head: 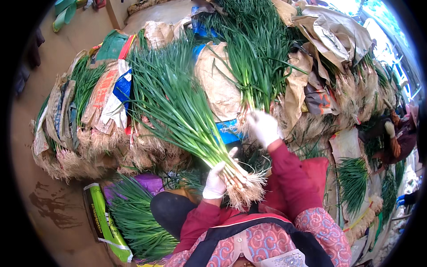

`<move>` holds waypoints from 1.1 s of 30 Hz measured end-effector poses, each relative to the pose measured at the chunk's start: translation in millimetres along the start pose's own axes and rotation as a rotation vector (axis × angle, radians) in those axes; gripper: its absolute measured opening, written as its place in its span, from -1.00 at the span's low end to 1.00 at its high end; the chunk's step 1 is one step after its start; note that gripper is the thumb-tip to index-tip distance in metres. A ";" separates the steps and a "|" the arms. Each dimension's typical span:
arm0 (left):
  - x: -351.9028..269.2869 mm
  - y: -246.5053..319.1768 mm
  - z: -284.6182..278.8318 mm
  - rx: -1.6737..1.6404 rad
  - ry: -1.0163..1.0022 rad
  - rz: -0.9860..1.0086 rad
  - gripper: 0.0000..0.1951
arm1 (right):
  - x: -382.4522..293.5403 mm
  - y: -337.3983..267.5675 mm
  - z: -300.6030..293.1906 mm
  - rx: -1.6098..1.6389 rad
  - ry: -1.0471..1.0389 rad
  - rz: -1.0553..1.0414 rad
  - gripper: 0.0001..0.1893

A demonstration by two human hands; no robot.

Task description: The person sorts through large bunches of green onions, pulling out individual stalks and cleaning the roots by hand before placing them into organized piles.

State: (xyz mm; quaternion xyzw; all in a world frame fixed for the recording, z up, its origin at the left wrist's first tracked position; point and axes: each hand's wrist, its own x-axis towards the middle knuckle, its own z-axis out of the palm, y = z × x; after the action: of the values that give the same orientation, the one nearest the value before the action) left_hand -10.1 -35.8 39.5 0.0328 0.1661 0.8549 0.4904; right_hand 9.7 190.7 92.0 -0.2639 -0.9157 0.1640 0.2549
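Note:
My left hand (216,182), in a white glove, grips a large bunch of long green leafy plants, which look like garlic or scallions (196,126), by the pale stems just above the roots. The roots hang over my lap, and the leaves reach up and to the left. My right hand (263,128), also gloved in white, is blurred at the root end of another bunch (263,70) lying on the pile ahead. Whether its fingers hold any stems cannot be told.
Piled bunches with woven sacks (218,80) stretch across in front. More leafy plants (140,217) lie at lower left beside a green printed bag (110,227). Another person (397,133) sits at the far right near a laid-out bunch (353,182). A wet patch (55,207) marks the floor.

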 end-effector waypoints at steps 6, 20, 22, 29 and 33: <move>6.0 1.7 1.6 -0.013 0.000 -0.019 -0.45 | 45.4 62.1 34.5 -0.271 -0.121 0.165 -0.63; 6.1 -1.2 -1.5 0.074 0.078 0.040 -0.65 | -8.8 10.7 -25.2 0.566 -0.038 0.259 -0.78; 0.6 -0.7 -2.3 0.031 0.122 0.026 -0.61 | -27.7 -1.2 -22.2 0.625 -0.101 0.316 -0.78; 7.0 -2.1 -9.1 -0.088 -0.006 -0.004 -0.62 | -105.4 -35.9 -21.5 1.112 -0.586 0.478 -0.76; 4.8 -2.8 -6.4 0.009 0.032 0.010 -0.60 | -102.7 -27.8 -18.0 0.809 -0.607 0.321 -0.74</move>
State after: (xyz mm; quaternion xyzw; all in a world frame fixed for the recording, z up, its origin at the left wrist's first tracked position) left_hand -11.7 -32.0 32.1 0.0222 0.1775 0.8571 0.4831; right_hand 83.6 113.0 79.8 -0.2219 -0.7598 0.6103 0.0314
